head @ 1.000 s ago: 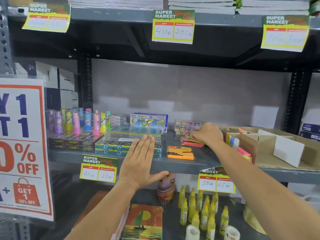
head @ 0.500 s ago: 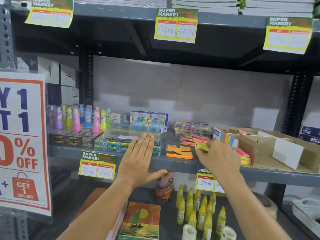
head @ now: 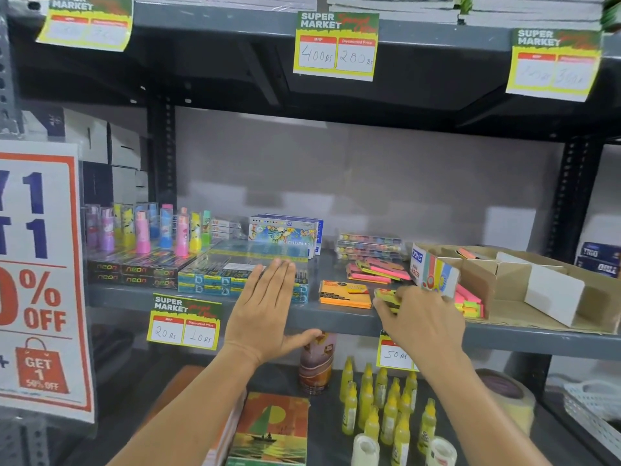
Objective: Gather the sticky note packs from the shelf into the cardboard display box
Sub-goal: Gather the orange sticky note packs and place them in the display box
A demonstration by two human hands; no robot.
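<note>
Our right hand (head: 416,317) grips a yellow-green sticky note pack (head: 386,295), lying flat, long axis left-right, jutting left of the grip; our left hand (head: 265,311) stays spread flat.

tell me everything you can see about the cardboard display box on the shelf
The cardboard display box is plain brown, open-topped and shallow, sitting flat at the right end of the grey shelf. Inner dividers form compartments, one with a white face. Neon sticky note packs stand stacked at its left end. A printed flap rises at its left corner, just above the right hand.
</note>
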